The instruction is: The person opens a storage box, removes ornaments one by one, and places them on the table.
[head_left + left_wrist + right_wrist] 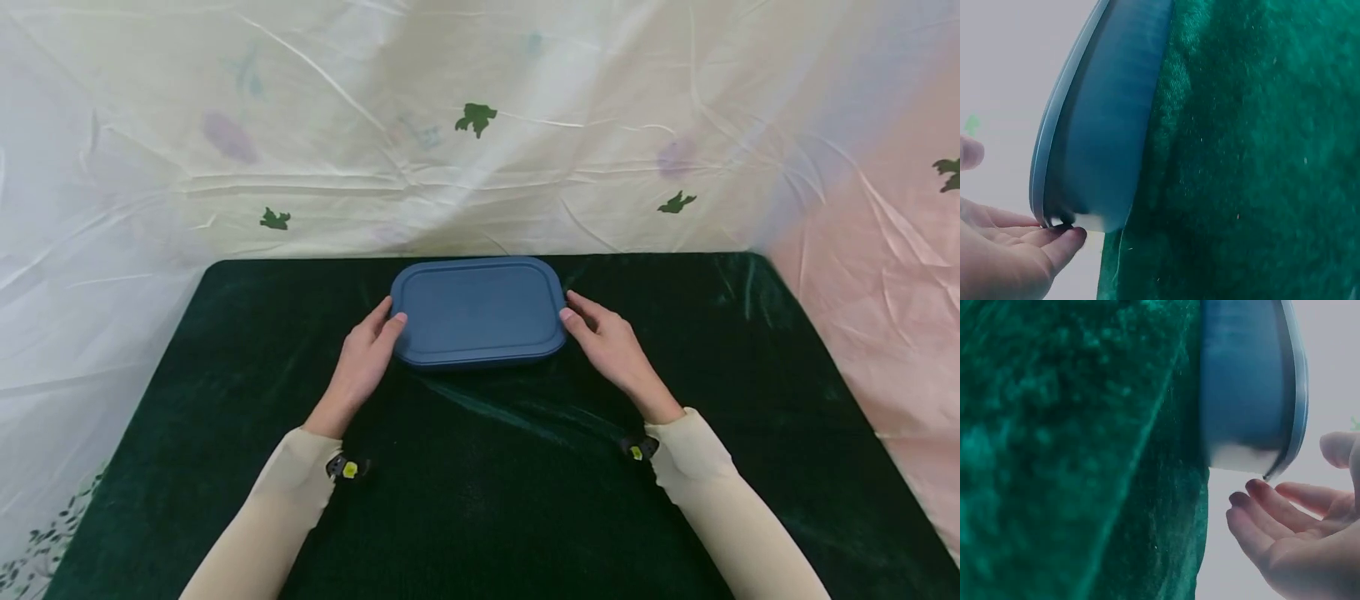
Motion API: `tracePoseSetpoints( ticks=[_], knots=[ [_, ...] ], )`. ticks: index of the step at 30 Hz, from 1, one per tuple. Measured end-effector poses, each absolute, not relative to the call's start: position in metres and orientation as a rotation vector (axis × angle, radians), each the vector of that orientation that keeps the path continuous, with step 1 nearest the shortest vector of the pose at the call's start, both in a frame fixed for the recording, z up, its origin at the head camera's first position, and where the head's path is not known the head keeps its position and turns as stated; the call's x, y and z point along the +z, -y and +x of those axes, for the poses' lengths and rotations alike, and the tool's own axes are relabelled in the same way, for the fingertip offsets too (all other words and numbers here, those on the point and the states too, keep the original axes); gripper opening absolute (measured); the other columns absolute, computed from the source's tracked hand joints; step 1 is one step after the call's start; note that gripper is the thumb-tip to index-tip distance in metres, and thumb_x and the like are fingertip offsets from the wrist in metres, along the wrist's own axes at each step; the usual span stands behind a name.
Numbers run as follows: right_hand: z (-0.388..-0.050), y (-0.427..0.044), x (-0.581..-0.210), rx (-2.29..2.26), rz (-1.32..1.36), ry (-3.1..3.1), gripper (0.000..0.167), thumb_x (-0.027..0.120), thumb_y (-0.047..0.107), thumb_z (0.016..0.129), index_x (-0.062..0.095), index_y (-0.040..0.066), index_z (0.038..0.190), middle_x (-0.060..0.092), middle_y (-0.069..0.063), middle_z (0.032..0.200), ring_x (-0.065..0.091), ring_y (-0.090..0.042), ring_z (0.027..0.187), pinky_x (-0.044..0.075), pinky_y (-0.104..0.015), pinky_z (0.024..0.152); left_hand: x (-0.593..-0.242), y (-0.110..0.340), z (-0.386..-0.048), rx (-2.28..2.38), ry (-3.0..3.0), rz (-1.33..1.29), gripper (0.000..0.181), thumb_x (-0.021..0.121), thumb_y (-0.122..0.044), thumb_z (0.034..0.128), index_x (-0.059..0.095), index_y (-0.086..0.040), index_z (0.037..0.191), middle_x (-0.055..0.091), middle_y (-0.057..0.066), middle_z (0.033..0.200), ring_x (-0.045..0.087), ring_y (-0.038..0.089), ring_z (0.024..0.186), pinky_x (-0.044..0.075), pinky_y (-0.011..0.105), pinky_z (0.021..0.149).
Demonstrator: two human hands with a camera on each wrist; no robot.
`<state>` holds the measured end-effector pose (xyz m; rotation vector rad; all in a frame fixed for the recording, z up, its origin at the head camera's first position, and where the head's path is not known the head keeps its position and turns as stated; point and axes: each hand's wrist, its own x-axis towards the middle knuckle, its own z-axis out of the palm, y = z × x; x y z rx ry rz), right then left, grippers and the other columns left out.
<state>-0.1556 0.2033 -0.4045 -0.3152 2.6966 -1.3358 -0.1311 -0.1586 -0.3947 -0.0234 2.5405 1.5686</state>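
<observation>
A blue rectangular container with rounded corners and a flat lid [480, 308] sits near the far edge of the table. My left hand [362, 354] is at its left end, the fingertips touching the side just below the lid's rim, as the left wrist view shows; the thumb stands apart from the fingers. At the right end is my right hand [611, 350], its fingers loosely bent. In the right wrist view those fingers [1272, 512] lie very close to the container wall [1244, 387], with a slight gap visible. What the container holds is hidden.
Dark green velvety cloth [472, 483] covers the table, with a few creases in front of the container. Pale fabric [337, 167] with green leaf-like patches hangs behind the table, and pinkish fabric [870, 275] hangs on the right.
</observation>
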Motion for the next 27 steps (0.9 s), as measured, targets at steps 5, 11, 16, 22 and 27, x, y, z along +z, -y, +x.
tracePoseSetpoints(
  ticks=[5, 11, 16, 22, 27],
  knots=[
    [-0.157, -0.206, -0.406, -1.404, -0.252, -2.714, 0.054, 0.052, 0.036, 0.11, 0.05, 0.004, 0.153, 0.059, -0.019, 0.145, 0.059, -0.033, 0.127, 0.049, -0.053, 0.103, -0.398, 0.154, -0.138, 1.61, -2.523, -0.019, 0.06, 0.043, -0.035, 0.1119, 0.03, -0.008, 0.163, 0.031, 0.011, 0.167, 0.032, 0.024, 0.152, 0.028, 0.046, 0.123],
    [-0.159, -0.207, -0.407, -1.441, -0.221, -2.712, 0.052, 0.057, 0.032, 0.108, 0.052, 0.004, 0.151, 0.065, -0.017, 0.129, 0.061, -0.028, 0.111, 0.048, -0.032, 0.084, -0.402, 0.15, -0.142, 1.646, -2.582, -0.053, 0.053, 0.051, -0.021, 0.1097, 0.039, -0.008, 0.16, 0.047, 0.016, 0.157, 0.047, 0.027, 0.139, 0.04, 0.046, 0.115],
    [-0.159, -0.207, -0.407, -1.473, -0.167, -2.665, 0.055, 0.058, 0.034, 0.107, 0.051, 0.004, 0.152, 0.066, -0.016, 0.129, 0.061, -0.027, 0.111, 0.047, -0.028, 0.083, -0.405, 0.15, -0.144, 1.793, -2.467, -0.163, 0.055, 0.056, -0.017, 0.1079, 0.04, -0.005, 0.159, 0.049, 0.014, 0.155, 0.053, 0.027, 0.127, 0.046, 0.042, 0.11],
    [-0.159, -0.207, -0.407, -1.492, -0.142, -2.637, 0.053, 0.058, 0.034, 0.107, 0.053, 0.006, 0.151, 0.063, -0.017, 0.137, 0.06, -0.028, 0.117, 0.048, -0.04, 0.094, -0.404, 0.149, -0.143, 1.865, -2.349, -0.288, 0.054, 0.058, -0.019, 0.1075, 0.043, -0.006, 0.157, 0.056, 0.016, 0.144, 0.057, 0.025, 0.12, 0.048, 0.038, 0.108],
    [-0.158, -0.206, -0.407, -1.506, -0.121, -2.633, 0.052, 0.06, 0.034, 0.106, 0.054, 0.007, 0.151, 0.061, -0.018, 0.133, 0.058, -0.029, 0.114, 0.047, -0.039, 0.09, -0.403, 0.15, -0.143, 1.812, -2.407, -0.289, 0.052, 0.06, -0.02, 0.1069, 0.047, -0.007, 0.156, 0.055, 0.014, 0.14, 0.054, 0.024, 0.117, 0.05, 0.032, 0.098]
  ],
)
